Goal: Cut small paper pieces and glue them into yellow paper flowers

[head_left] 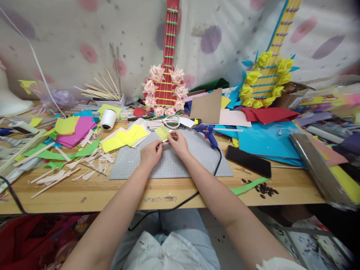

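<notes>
My left hand [150, 153] and my right hand [177, 143] meet over the grey cutting mat [197, 161], and together they pinch a small yellow paper piece [162, 132] held just above it. The fingertips of both hands close on the lower edge of the paper. Loose yellow paper sheets [126, 137] lie on the mat's far left corner. White-handled scissors [170, 121] rest just beyond the paper, and a blue glue gun [208, 134] lies to the right of my right hand, its black cord running off the table edge.
A red paper guitar with pink flowers [166, 88] and a yellow one [266, 80] lean on the back wall. A black phone [249, 161], blue paper [264, 140], a white tape roll [108, 119], pink and green sheets [74, 131] and wood scraps [59, 174] crowd the wooden table [84, 195].
</notes>
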The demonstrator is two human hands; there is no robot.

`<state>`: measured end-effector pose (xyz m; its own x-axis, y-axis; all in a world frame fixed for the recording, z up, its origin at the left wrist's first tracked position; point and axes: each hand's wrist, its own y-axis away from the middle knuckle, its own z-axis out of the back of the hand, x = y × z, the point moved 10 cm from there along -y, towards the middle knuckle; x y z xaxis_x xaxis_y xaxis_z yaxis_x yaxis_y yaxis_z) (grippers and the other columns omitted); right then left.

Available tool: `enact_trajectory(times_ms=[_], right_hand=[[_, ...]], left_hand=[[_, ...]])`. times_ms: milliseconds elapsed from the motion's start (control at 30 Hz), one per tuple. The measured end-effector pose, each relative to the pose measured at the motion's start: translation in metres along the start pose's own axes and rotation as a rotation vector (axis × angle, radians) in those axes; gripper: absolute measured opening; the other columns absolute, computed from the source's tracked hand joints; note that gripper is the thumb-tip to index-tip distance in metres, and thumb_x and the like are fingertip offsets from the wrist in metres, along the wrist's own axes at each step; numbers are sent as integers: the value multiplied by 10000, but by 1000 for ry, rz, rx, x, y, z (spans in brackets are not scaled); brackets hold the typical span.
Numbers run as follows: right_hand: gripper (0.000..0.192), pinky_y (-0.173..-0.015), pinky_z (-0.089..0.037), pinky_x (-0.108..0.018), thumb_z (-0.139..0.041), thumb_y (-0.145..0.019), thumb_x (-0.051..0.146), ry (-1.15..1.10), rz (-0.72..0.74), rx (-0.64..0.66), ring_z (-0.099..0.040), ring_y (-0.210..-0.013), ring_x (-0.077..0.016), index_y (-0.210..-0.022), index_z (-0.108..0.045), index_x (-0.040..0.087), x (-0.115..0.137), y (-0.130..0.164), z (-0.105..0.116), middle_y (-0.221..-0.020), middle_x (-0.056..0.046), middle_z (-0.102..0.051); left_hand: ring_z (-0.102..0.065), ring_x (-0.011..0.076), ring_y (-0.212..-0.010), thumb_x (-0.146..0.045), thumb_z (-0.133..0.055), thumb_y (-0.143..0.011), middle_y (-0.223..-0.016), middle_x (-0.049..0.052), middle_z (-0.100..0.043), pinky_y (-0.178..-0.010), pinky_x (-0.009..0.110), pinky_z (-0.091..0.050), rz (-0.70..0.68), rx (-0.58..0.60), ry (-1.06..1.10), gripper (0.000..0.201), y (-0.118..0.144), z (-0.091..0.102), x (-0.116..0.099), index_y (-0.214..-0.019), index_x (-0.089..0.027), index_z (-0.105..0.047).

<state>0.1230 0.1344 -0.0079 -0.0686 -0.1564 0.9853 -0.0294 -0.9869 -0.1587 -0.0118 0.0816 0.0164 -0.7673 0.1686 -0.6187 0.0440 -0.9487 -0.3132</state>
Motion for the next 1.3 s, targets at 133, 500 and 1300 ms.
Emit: enact_trajectory(times_ms=[133,500,1300], right_hand=[[138,-521,-474,-201,-582,-691,200,-218,-134,18,-604,-542,-85,-756,-460,201,-8,-1,-5,-606,59,-591],[260,-493,-474,-191,-680,-620,247,-389,-200,29,-593,-555,-87,-779,-483,186,-10,1,-6,-590,45,-614],[456,-699,-481,-240,-715,-514,150,-462,-138,230,-598,-649,-76,-888,-463,213,1,7,-22,-722,68,-640]], left_hand=[[-593,169,-672,-321,-548,-731,-753,26,-678,-641,282,-416,133,8,347,192,-5,-7,18,-857,-218,-649],[-595,149,-755,-283,-749,-506,-818,48,-664,-746,296,-437,277,92,994,398,-27,-19,19,-856,-145,-622],[-492,65,-470,-246,-741,-502,-576,-27,-567,-481,227,-461,476,90,1066,374,-16,-24,28,-815,-131,-572]])
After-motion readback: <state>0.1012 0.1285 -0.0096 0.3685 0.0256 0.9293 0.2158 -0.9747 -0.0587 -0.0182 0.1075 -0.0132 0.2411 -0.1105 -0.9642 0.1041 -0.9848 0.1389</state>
